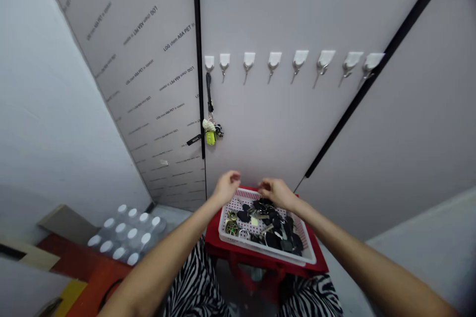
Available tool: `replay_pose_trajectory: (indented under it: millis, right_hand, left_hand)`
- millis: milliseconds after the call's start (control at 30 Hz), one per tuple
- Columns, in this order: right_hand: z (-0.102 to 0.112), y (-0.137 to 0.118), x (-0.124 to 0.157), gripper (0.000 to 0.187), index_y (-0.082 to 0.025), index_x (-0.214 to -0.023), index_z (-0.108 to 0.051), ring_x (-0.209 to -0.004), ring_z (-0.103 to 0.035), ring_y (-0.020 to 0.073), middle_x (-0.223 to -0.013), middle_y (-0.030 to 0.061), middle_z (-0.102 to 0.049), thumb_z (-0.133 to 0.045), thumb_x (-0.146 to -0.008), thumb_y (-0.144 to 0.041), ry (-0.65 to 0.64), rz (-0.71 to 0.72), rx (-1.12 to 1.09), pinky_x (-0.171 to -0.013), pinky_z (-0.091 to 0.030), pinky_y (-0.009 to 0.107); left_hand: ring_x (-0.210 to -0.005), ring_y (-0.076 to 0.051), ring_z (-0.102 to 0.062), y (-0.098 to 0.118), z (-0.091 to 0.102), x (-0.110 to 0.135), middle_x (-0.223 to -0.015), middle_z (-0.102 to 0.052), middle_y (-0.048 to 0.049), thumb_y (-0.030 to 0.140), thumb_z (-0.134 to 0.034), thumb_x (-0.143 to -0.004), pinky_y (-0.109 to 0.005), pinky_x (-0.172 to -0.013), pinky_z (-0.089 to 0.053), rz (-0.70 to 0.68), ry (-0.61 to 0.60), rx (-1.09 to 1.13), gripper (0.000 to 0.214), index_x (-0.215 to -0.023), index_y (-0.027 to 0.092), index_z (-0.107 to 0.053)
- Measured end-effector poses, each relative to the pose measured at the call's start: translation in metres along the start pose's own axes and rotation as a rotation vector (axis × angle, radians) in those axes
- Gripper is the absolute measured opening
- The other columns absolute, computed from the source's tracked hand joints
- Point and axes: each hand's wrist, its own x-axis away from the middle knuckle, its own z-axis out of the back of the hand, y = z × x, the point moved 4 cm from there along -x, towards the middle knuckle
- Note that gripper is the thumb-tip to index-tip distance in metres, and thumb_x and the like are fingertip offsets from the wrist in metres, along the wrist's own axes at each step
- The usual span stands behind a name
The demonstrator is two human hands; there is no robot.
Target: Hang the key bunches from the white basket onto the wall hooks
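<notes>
My left hand [227,188] is raised just over the far left edge of a white plastic basket [267,252], its fingers bent, a little apart and slightly blurred, with nothing visible in them. Over the basket's far rim, my right hand [278,193] has its fingers curled inward and closed; whatever they hold, if anything, I cannot make out. Inside the basket lies a pile of black-headed keys [275,237]. Gold-coloured rings or round trinkets [232,228] sit at its left end, and a small yellow piece [254,221] lies near the middle.
A red stand [213,242] holds up the basket. White adhesive hooks [274,59] run in a row along the pale panel. From the leftmost hangs a black strap [208,91] with a yellow-green charm [210,137]. Capped bottles [132,233] stand on the floor at left.
</notes>
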Motion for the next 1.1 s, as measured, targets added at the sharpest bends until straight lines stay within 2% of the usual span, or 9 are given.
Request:
replay_pose_trajectory:
  millis: [100, 267, 367, 533, 667, 733, 833, 1000, 1100]
  right_hand:
    - [-0.011, 0.009, 0.020, 0.018, -0.016, -0.072, -0.056, -0.061, -0.049, 0.0129, -0.067, 0.0031, -0.058, -0.042, -0.062, -0.018, -0.047, 0.002, 0.102, -0.059, -0.036, 0.024]
    - [-0.014, 0.016, 0.032, 0.023, -0.017, -0.082, -0.055, -0.080, -0.044, 0.0161, -0.082, 0.0049, -0.055, -0.043, -0.062, -0.016, 0.024, -0.046, 0.313, -0.072, -0.032, 0.025]
    - [-0.015, 0.023, 0.035, 0.024, -0.018, -0.083, -0.055, -0.081, -0.043, 0.0161, -0.083, 0.0045, -0.054, -0.041, -0.064, -0.016, 0.051, -0.073, 0.363, -0.071, -0.032, 0.024]
    - [-0.012, 0.033, 0.041, 0.024, -0.018, -0.084, -0.055, -0.075, -0.046, 0.0132, -0.080, 0.0047, -0.053, -0.040, -0.065, -0.015, 0.036, -0.098, 0.303, -0.068, -0.034, 0.022]
    - [-0.003, 0.040, 0.048, 0.024, -0.016, -0.083, -0.055, -0.073, -0.048, 0.0125, -0.080, 0.0051, -0.053, -0.039, -0.065, -0.016, 0.073, -0.101, 0.247, -0.068, -0.035, 0.021]
    - [0.001, 0.042, 0.052, 0.024, -0.015, -0.081, -0.056, -0.071, -0.048, 0.0125, -0.079, 0.0053, -0.054, -0.038, -0.066, -0.017, 0.062, -0.096, 0.221, -0.066, -0.035, 0.021]
    - [0.003, 0.044, 0.058, 0.024, -0.015, -0.081, -0.056, -0.070, -0.050, 0.0126, -0.078, 0.0053, -0.056, -0.038, -0.066, -0.018, 0.031, -0.085, 0.195, -0.066, -0.036, 0.022]
    - [0.006, 0.041, 0.061, 0.025, -0.014, -0.080, -0.057, -0.069, -0.051, 0.0134, -0.077, 0.0057, -0.058, -0.037, -0.065, -0.016, 0.063, -0.095, 0.193, -0.066, -0.037, 0.023]
    - [0.008, 0.038, 0.062, 0.024, -0.013, -0.080, -0.057, -0.070, -0.051, 0.0137, -0.077, 0.0061, -0.058, -0.038, -0.065, -0.015, 0.059, -0.100, 0.183, -0.066, -0.037, 0.024]
  left_hand:
    - [-0.069, -0.014, -0.048, -0.017, -0.026, 0.023, -0.071, -0.056, -0.0033, 0.007, -0.048, -0.055, -0.026, -0.070, -0.036, -0.041, -0.157, -0.194, 0.019, -0.069, 0.018, -0.056]
    - [-0.082, -0.018, -0.046, -0.020, -0.047, 0.037, -0.086, -0.054, -0.0063, 0.018, -0.046, -0.061, -0.029, -0.075, -0.033, -0.105, -0.298, -0.550, 0.024, -0.083, 0.017, -0.054]
    - [-0.084, -0.017, -0.044, -0.024, -0.052, 0.038, -0.087, -0.054, -0.0058, 0.020, -0.045, -0.061, -0.028, -0.075, -0.033, -0.112, -0.329, -0.659, 0.025, -0.085, 0.016, -0.053]
    - [-0.079, -0.016, -0.044, -0.033, -0.055, 0.036, -0.077, -0.055, -0.0036, 0.021, -0.044, -0.061, -0.025, -0.070, -0.034, -0.118, -0.344, -0.709, 0.014, -0.070, 0.017, -0.055]
    - [-0.071, -0.014, -0.046, -0.036, -0.053, 0.034, -0.070, -0.055, -0.0018, 0.020, -0.043, -0.061, -0.024, -0.065, -0.034, -0.107, -0.306, -0.645, 0.010, -0.062, 0.017, -0.052]
    - [-0.064, -0.012, -0.047, -0.037, -0.051, 0.032, -0.065, -0.054, -0.0005, 0.019, -0.042, -0.061, -0.023, -0.060, -0.035, -0.051, -0.275, -0.576, 0.009, -0.062, 0.017, -0.050]
    - [-0.056, -0.010, -0.046, -0.041, -0.050, 0.029, -0.057, -0.052, 0.0012, 0.018, -0.040, -0.062, -0.021, -0.055, -0.035, 0.055, -0.228, -0.399, 0.007, -0.062, 0.016, -0.046]
    - [-0.051, -0.007, -0.046, -0.043, -0.048, 0.024, -0.054, -0.049, 0.0025, 0.016, -0.036, -0.064, -0.019, -0.053, -0.037, 0.144, -0.140, -0.019, 0.005, -0.060, 0.015, -0.040]
    - [-0.050, -0.007, -0.045, -0.043, -0.045, 0.023, -0.054, -0.048, 0.0027, 0.017, -0.036, -0.064, -0.019, -0.051, -0.036, 0.160, -0.073, -0.001, 0.007, -0.058, 0.015, -0.039]
